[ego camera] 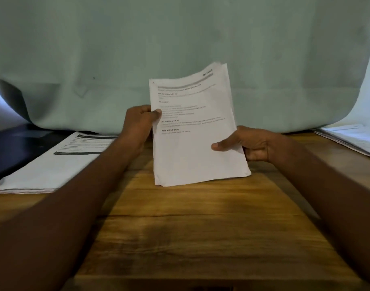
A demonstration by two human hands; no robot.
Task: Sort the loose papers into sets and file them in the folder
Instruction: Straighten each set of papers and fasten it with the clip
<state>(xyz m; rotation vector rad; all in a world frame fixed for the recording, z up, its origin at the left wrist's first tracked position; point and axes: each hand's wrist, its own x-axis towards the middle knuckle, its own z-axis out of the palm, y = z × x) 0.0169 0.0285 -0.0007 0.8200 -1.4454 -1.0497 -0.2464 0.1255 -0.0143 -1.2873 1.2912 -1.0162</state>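
A stack of white printed papers (192, 156) stands nearly upright in front of me, its lower edge down at the wooden table (201, 227). My left hand (139, 124) pinches the stack's left edge, thumb on the front sheet. My right hand (251, 143) grips the right edge lower down, thumb across the front and fingers behind. A second pile of printed sheets (54, 164) lies flat at the left. A dark folder (16, 148) lies under and beyond that pile at the far left.
More white sheets (356, 139) lie at the table's right edge. A pale green cloth (180, 49) hangs as a backdrop right behind the table. Bare wood stretches between my forearms toward the near edge.
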